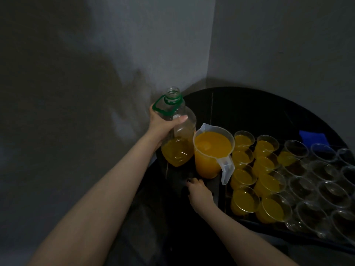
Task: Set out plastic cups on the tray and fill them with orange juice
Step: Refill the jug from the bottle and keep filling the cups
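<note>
Orange juice (177, 153) is seen in the lower part of a clear plastic bottle (179, 131), which stands uncapped at the left edge of the dark round table (249, 108), tilted slightly. The bottle's upper body is grasped by the left hand (163, 123), with the thumb laid across the front and a green carrying loop (163, 106) hanging from the neck above the fingers. Just to the right, touching or nearly touching the bottle, a translucent measuring jug (213, 150) is set upright and filled almost to the brim with juice, its handle turned toward the camera. Below the jug, the right hand (199, 194) is held over the dark tabletop with its fingers curled downward; whether anything is gripped by it cannot be told in the dim light. Further right, a black tray (269, 233) is loaded with rows of plastic cups. The filled cups (245, 200) are grouped at the tray's left side, nearest the jug, while the empty cups (330, 194) are ranged to the right. A blue object (313, 136) is seen on the table behind the tray.
</note>
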